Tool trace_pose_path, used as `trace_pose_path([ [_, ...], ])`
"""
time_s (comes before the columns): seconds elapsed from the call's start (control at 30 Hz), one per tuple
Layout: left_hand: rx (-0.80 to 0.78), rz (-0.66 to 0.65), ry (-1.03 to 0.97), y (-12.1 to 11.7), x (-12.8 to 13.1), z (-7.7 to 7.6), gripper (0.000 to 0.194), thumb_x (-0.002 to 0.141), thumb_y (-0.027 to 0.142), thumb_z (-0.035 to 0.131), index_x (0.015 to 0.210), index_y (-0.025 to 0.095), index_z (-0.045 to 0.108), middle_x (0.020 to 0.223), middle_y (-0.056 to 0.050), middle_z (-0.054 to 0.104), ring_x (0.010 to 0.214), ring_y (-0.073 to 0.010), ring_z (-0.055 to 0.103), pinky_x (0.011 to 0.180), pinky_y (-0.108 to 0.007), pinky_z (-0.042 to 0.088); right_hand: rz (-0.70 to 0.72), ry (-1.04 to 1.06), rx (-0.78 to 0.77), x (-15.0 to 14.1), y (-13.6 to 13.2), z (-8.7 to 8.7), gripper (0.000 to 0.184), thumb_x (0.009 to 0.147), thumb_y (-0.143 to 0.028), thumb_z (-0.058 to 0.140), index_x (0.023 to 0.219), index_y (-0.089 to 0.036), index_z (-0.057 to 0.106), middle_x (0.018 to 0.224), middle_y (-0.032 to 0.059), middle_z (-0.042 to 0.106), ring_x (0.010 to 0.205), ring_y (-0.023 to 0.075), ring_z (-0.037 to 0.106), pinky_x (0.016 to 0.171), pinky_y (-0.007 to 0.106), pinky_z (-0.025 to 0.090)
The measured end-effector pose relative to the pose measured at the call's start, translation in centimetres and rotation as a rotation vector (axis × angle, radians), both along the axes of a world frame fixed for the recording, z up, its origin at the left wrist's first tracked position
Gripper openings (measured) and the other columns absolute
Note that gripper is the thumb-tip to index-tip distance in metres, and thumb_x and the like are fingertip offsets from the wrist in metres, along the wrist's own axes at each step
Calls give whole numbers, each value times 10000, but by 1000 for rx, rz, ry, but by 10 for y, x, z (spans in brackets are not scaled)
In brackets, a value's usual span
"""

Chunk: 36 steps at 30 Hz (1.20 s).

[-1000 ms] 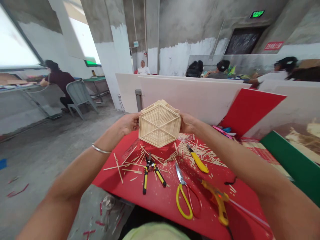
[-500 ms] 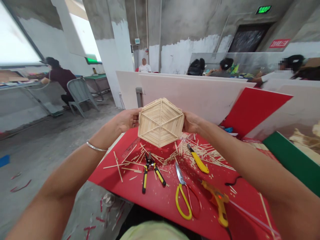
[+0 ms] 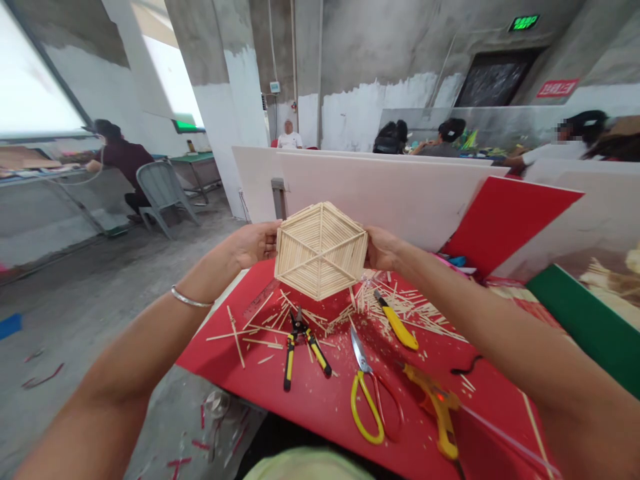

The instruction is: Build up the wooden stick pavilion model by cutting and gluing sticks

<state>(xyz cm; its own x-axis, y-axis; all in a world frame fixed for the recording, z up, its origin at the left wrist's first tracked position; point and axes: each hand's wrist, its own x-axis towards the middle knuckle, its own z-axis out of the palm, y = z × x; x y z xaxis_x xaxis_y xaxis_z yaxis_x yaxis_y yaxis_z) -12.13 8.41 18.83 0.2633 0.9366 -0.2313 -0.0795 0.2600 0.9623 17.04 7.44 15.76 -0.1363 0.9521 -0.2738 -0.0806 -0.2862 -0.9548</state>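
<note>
I hold a hexagonal basket made of thin wooden sticks up in the air over the red table. My left hand grips its left side and my right hand grips its right side, fingers closed on the rim. The basket's flat base faces me, tilted slightly. A metal bangle sits on my left wrist. Below the basket lie loose wooden sticks scattered across the table.
On the table lie yellow-and-black pliers, yellow-handled scissors, a yellow utility knife and a yellow glue gun. White and red boards stand behind. Several people sit at far tables; a grey chair stands at left.
The basket stays in both hands and has turned slightly, its tilt shifting a little. The view itself shifts slightly.
</note>
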Motion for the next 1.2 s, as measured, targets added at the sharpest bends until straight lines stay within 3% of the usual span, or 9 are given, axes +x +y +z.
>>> trace_pose_path([
  [0.13, 8, -16, 2, 0, -2, -2, 231, 760, 376, 751, 743, 155, 687, 693, -69, 647, 615, -151, 557, 604, -283, 471, -83, 39, -92, 0, -3, 0, 297, 809, -507, 652, 858, -217, 694, 824, 88, 752, 831, 248, 681, 770, 407, 566],
  [0.4, 1, -23, -5, -7, -4, -6, 226, 780, 378, 728, 773, 153, 716, 738, -79, 675, 635, -154, 577, 611, -280, 496, -118, 56, -96, 2, -8, -5, 271, 830, -512, 636, 814, -243, 666, 810, 71, 739, 819, 247, 673, 748, 404, 561],
  [0.6, 0, 5, -11, -14, -5, -5, 214, 794, 357, 725, 772, 144, 715, 740, -86, 684, 641, -156, 594, 616, -279, 519, -163, 74, -106, -2, -20, 1, 174, 867, -397, 610, 825, -233, 647, 806, 56, 727, 806, 216, 664, 796, 399, 558],
  [0.83, -10, 16, -21, -22, -7, -10, 198, 803, 331, 722, 830, 135, 721, 785, -95, 704, 695, -165, 634, 638, -271, 534, -150, 62, -103, 1, -23, -9, 94, 864, -296, 601, 831, -213, 631, 759, 42, 714, 766, 189, 648, 795, 361, 545],
  [1.2, -39, 31, -17, -25, -14, -18, 198, 852, 314, 682, 914, 132, 727, 848, -88, 721, 754, -160, 661, 695, -270, 554, -110, 63, -98, 0, -22, -22, 128, 871, -308, 595, 844, -198, 655, 726, 45, 712, 753, 178, 639, 764, 317, 528],
])
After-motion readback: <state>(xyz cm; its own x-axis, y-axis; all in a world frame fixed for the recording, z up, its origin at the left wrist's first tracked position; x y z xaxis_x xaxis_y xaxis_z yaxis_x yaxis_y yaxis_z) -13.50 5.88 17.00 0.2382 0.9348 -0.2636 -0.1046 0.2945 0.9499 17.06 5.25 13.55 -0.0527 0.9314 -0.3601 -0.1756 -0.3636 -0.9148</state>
